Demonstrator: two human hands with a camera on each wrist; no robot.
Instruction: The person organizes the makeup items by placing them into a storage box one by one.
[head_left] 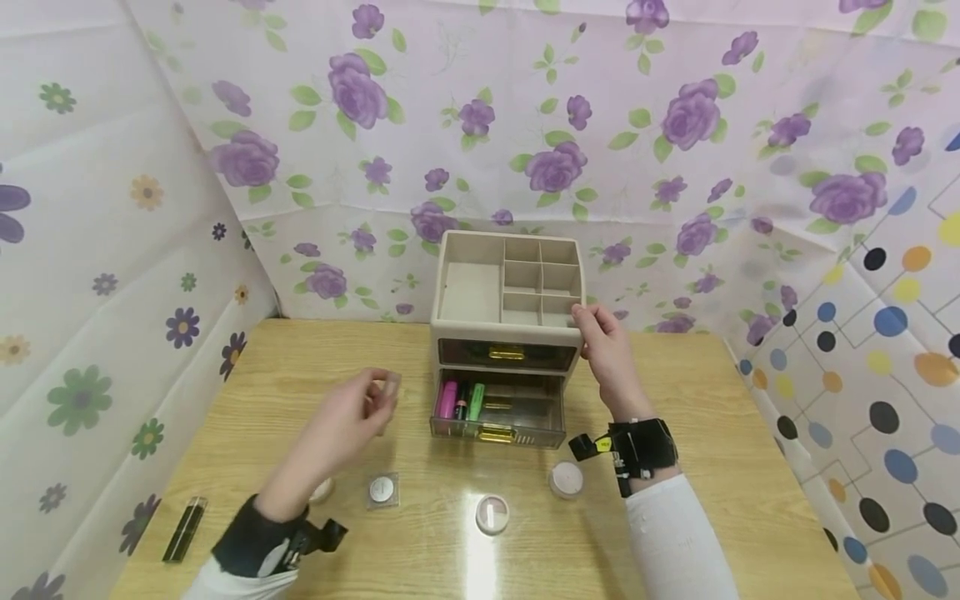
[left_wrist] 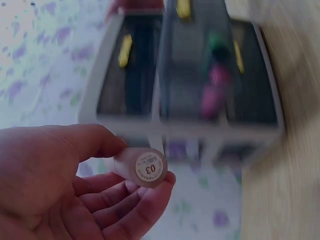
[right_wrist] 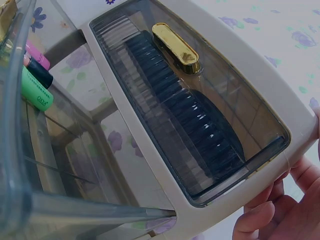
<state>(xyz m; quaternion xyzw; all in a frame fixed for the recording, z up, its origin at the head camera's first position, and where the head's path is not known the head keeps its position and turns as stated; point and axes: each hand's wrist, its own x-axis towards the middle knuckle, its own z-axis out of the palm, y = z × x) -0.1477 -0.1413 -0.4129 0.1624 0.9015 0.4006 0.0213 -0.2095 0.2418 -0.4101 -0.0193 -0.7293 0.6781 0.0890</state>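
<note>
My left hand (head_left: pixel 348 417) pinches a small pale pinkish cosmetic tube (left_wrist: pixel 140 166) with a round "03" label, left of the beige cosmetics organizer (head_left: pixel 506 333). In the head view the tube is barely visible between the fingers. My right hand (head_left: pixel 607 354) grips the organizer's right side near its top edge. The organizer's lower drawer (head_left: pixel 442 427) is pulled out. On its left side stand a pink tube (head_left: pixel 447 400), a dark tube (head_left: pixel 461 402) and a green tube (head_left: pixel 476 402). Behind the closed upper drawer front lies a dark brush (right_wrist: pixel 175 105).
Before the organizer lie a square compact (head_left: pixel 382 490), a round compact (head_left: pixel 492 514) and a round jar (head_left: pixel 566 480). My left wrist partly hides another round item (head_left: pixel 322 490). A dark tube (head_left: pixel 185 529) lies far left. Floral cloth (head_left: pixel 510 108) hangs behind the table.
</note>
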